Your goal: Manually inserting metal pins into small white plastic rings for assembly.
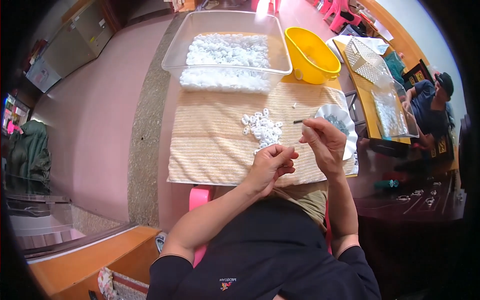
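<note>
Striped beige towelling (210, 145) underlies the left hand (271, 167), its fingertips together, any hold indiscernible, and the right hand (326, 145), pinching a thin black rod (298, 121) that a slack grip could drop. White oval pieces (265, 129) lie heaped just beyond the left; a white fluted dish (351, 147) beside the right holds grey bits (339, 122); farther out, a clear plastic bin (176, 50) holds white pieces (227, 52).

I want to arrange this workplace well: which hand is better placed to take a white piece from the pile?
Probably the left: the left hand is beside the pile of white pieces. The right hand is farther away and appears to hold a thin dark rod.
</note>
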`<state>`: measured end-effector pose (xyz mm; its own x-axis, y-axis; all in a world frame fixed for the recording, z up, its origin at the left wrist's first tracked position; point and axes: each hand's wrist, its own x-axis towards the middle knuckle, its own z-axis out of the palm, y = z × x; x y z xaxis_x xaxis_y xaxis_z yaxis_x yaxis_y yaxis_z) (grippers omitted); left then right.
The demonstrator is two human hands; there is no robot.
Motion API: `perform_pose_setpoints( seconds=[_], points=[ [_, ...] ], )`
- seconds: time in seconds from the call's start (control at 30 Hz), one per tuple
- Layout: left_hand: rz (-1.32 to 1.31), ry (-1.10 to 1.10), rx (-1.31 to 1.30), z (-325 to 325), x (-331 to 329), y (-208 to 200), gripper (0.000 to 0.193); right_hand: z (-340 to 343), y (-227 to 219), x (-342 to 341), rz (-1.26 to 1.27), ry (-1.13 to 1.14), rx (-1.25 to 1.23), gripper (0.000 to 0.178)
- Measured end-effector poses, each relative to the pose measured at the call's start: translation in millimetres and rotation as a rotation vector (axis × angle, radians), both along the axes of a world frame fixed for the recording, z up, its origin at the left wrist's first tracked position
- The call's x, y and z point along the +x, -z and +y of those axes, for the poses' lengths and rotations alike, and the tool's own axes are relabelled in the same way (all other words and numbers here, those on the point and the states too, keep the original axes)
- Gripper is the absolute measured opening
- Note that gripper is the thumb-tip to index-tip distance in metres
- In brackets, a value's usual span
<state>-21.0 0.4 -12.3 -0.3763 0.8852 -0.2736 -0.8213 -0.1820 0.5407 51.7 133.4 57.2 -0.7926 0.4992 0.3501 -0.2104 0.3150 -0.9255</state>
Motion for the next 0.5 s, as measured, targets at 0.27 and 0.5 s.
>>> perform_pose_setpoints(
  seconds=[0.27, 0.5],
  points=[
    [0.024, -0.006, -0.005, 3, 1, 1, 0.018, 2, -15, -15, 0.02, 0.09, 0.202, 0.023],
    [0.06, -0.002, 0.0, 2, 0, 4, 0.017, 4, -35, -31, 0.146, 0.142, 0.369, 0.021]
  ],
)
